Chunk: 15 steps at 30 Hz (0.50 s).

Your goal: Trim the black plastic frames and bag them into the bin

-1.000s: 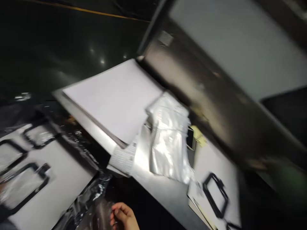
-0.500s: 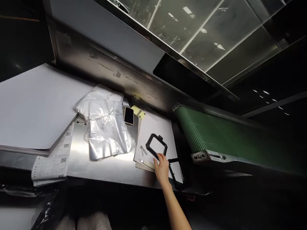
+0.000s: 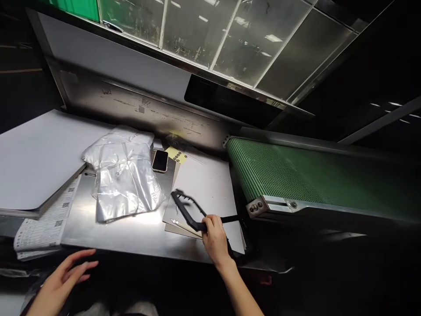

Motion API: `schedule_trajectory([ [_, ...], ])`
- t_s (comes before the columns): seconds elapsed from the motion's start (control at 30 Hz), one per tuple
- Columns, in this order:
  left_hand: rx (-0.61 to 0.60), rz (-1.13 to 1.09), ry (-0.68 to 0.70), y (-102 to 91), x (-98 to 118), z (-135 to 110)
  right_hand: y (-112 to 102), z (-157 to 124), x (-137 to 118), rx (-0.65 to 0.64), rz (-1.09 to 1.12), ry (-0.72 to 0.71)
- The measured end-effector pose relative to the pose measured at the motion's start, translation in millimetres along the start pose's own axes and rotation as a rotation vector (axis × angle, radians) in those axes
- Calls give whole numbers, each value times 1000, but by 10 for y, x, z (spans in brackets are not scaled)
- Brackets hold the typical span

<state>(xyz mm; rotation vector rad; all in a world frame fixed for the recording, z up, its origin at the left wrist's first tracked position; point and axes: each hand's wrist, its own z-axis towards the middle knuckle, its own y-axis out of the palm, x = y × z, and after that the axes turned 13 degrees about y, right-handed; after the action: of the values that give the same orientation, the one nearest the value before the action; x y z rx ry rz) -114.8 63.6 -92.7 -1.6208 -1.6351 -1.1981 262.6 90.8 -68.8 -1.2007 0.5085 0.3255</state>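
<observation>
My right hand [image 3: 216, 239] grips a black plastic frame [image 3: 188, 214] by its near corner, and the frame is tilted up off the white sheets [image 3: 213, 180]. Below it on the sheets lies a craft knife [image 3: 184, 226], partly covered by the hand. A second black frame [image 3: 230, 218] rests on the sheets, partly hidden behind my right hand and wrist. My left hand [image 3: 67, 276] is in the air in front of the table's near edge, fingers apart, holding nothing.
Clear plastic bags [image 3: 126, 175] tied in a bundle lie mid-table, beside a phone [image 3: 160, 160] and a yellow label [image 3: 176, 155]. Large white sheets [image 3: 42, 162] are stacked at left over printed papers [image 3: 49, 226]. A green conveyor belt [image 3: 279, 171] runs along the right.
My right hand has taken hold of the black frame and lifted it into a tilt. My left hand has come into view at the lower left. The camera view has shifted.
</observation>
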Motion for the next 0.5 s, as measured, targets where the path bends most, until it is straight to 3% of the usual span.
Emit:
schedule_trajectory([
  [0.1, -147, -115, -27, 509, 264, 203, -208, -257, -240, -16, 216, -130],
  [0.2, -357, -150, -120, 916, 376, 211, -307, -444, -390, -50, 463, -209],
  [0.3, -442, -99, -120, 1134, 315, 110, -284, -562, -425, -45, 708, -164],
  [0.5, -450, -60, -16, 1396, 155, -86, -79, -654, -340, -74, 1070, 92],
])
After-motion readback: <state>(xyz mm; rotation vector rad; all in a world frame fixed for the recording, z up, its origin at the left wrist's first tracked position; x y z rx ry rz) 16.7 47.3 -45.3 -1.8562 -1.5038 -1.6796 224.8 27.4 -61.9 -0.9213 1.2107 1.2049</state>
